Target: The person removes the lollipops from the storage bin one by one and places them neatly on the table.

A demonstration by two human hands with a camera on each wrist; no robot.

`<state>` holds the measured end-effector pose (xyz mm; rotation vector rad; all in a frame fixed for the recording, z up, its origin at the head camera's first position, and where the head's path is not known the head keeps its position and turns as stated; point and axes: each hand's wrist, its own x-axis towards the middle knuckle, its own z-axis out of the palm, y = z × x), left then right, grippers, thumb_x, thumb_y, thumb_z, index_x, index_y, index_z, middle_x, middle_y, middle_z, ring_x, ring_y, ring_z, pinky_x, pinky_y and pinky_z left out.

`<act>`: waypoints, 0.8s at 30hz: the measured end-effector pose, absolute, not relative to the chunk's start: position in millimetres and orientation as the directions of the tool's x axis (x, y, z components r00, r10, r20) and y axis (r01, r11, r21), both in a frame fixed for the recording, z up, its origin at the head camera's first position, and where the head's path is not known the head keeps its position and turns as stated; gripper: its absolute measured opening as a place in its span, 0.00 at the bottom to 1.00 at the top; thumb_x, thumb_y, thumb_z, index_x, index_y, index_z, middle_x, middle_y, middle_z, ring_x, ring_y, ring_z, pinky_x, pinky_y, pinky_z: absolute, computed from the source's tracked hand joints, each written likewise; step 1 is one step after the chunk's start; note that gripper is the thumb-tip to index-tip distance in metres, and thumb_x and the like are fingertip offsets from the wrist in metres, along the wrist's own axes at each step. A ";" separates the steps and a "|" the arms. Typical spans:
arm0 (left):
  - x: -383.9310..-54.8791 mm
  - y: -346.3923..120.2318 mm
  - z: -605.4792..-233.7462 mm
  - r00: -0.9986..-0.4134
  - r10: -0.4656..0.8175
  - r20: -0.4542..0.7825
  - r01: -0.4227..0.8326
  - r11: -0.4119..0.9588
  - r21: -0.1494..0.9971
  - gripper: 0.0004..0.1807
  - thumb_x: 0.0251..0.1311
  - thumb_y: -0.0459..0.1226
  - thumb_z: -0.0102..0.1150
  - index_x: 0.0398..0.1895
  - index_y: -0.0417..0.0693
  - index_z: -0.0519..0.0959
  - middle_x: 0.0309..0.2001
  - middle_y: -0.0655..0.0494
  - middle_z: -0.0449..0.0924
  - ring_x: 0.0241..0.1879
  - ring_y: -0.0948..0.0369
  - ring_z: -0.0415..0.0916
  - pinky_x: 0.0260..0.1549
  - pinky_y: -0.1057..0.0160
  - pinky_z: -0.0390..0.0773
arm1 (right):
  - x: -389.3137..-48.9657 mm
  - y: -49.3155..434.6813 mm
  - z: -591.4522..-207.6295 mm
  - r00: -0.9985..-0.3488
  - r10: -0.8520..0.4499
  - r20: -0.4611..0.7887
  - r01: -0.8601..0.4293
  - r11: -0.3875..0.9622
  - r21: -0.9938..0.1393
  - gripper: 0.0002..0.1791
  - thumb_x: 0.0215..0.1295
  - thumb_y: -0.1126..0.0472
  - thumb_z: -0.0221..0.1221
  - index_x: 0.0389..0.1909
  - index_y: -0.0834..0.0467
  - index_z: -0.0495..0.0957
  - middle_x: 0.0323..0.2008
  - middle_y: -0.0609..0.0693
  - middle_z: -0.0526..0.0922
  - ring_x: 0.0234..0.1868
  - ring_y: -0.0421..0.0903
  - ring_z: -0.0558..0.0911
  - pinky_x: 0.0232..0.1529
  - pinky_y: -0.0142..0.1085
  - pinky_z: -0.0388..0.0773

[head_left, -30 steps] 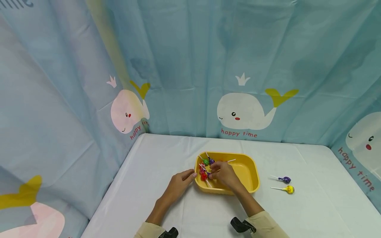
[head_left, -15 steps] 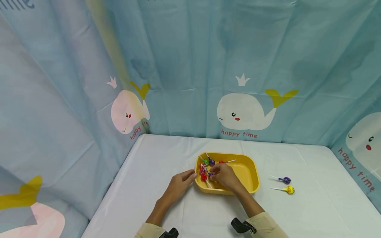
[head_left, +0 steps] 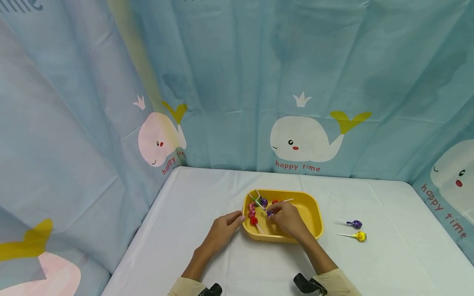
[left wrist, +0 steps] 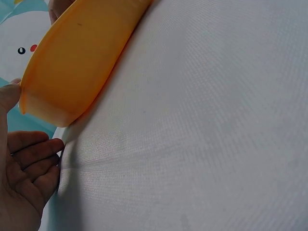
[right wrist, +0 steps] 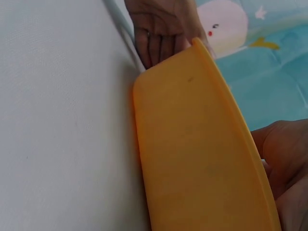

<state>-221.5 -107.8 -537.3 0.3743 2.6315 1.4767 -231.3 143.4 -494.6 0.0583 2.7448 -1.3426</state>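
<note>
My right hand [head_left: 289,220] pinches a purple lollipop [head_left: 269,213] over the left half of a yellow tray [head_left: 310,216], its white stick slanting up to the left. My left hand [head_left: 221,232] rests at the tray's left end. In the left wrist view its thumb [left wrist: 10,94] touches the rim, and the other fingers lie loosely bent below. Inside the tray are a green lollipop [head_left: 257,201], a second purple lollipop [head_left: 263,202], a pink lollipop [head_left: 252,211], and a red lollipop [head_left: 253,221]. Another red lollipop [head_left: 275,202] is partly hidden behind my right hand.
To the right of the tray, a purple lollipop [head_left: 356,224] and a yellow lollipop [head_left: 360,236] lie on the white tablecloth [head_left: 392,255]. Blue curtains [head_left: 229,82] printed with whales stand round the table's back and sides.
My right hand has moved slightly right and drawn the purple lollipop away from the pink and red ones. The left hand keeps its place at the tray.
</note>
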 end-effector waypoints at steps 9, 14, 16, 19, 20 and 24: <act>-222.3 -107.6 -538.2 -0.965 0.260 0.024 0.157 0.506 0.848 0.38 0.74 0.65 0.53 0.73 0.49 0.78 0.70 0.51 0.80 0.74 0.46 0.72 0.73 0.40 0.71 | -222.5 155.5 -493.7 -0.999 0.036 -0.038 0.052 0.610 -0.790 0.08 0.66 0.66 0.72 0.45 0.55 0.90 0.41 0.48 0.89 0.41 0.47 0.82 0.43 0.37 0.84; -222.5 -107.6 -536.8 -0.966 0.259 0.019 0.153 0.509 0.847 0.38 0.74 0.65 0.53 0.73 0.50 0.78 0.70 0.52 0.80 0.74 0.47 0.72 0.73 0.40 0.70 | -215.7 161.2 -489.8 -0.998 0.063 0.002 0.037 0.603 -0.797 0.12 0.66 0.63 0.73 0.49 0.55 0.89 0.42 0.49 0.89 0.43 0.48 0.84 0.45 0.38 0.82; -222.2 -107.7 -536.8 -0.965 0.261 0.018 0.154 0.510 0.846 0.37 0.75 0.64 0.53 0.73 0.49 0.78 0.70 0.52 0.79 0.74 0.46 0.71 0.73 0.40 0.70 | -213.4 164.2 -488.3 -0.997 0.074 0.015 0.033 0.604 -0.796 0.12 0.66 0.63 0.73 0.49 0.56 0.89 0.43 0.50 0.90 0.43 0.49 0.84 0.46 0.39 0.82; -221.9 -107.6 -536.8 -0.965 0.263 0.018 0.155 0.513 0.845 0.37 0.75 0.64 0.53 0.73 0.49 0.78 0.70 0.51 0.79 0.74 0.46 0.72 0.73 0.40 0.70 | -210.1 168.3 -486.3 -0.995 0.094 0.016 0.045 0.611 -0.790 0.11 0.67 0.62 0.73 0.48 0.54 0.89 0.47 0.50 0.90 0.44 0.48 0.84 0.48 0.39 0.83; -221.8 -107.5 -536.8 -0.965 0.263 0.018 0.155 0.512 0.845 0.37 0.75 0.64 0.53 0.73 0.49 0.78 0.70 0.51 0.79 0.74 0.46 0.72 0.73 0.40 0.71 | -209.1 169.5 -485.5 -0.995 0.098 0.015 0.048 0.608 -0.792 0.11 0.67 0.62 0.72 0.48 0.54 0.90 0.47 0.50 0.90 0.44 0.48 0.84 0.47 0.39 0.83; -221.4 -106.9 -536.1 -0.966 0.259 0.009 0.141 0.495 0.857 0.36 0.75 0.63 0.54 0.74 0.48 0.77 0.69 0.52 0.80 0.74 0.47 0.72 0.73 0.41 0.71 | -205.0 174.0 -483.7 -0.994 0.108 0.001 0.061 0.575 -0.816 0.11 0.69 0.60 0.71 0.50 0.55 0.90 0.47 0.50 0.89 0.44 0.47 0.85 0.44 0.34 0.84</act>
